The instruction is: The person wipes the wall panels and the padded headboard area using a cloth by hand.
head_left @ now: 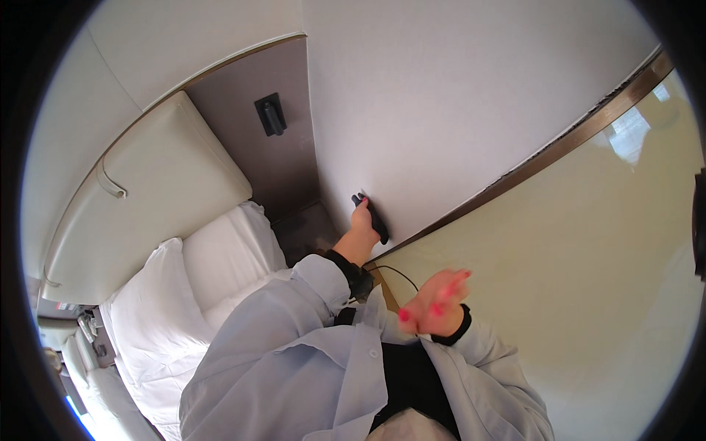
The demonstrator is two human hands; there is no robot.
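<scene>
My left hand (358,229) reaches to the pale wall and its fingers close around a long black object (379,224) set against the wall. The kind of this object is not clear, since my hand covers part of it. In front of my body, my right hand (435,303) is raised, palm up. Its red-nailed fingers are loosely bent and apart, slightly blurred, with nothing seen in them. A thin black cable (398,271) curves between the two wrists. Black bands sit at both wrists, below grey-blue sleeves.
White pillows (232,242) and bedding lie at the left against a cream padded headboard (151,165). A black fixture (271,115) is mounted on the dark panel beyond. At the right, a brown strip (507,184) runs between the pale wall and a glossy floor (588,257).
</scene>
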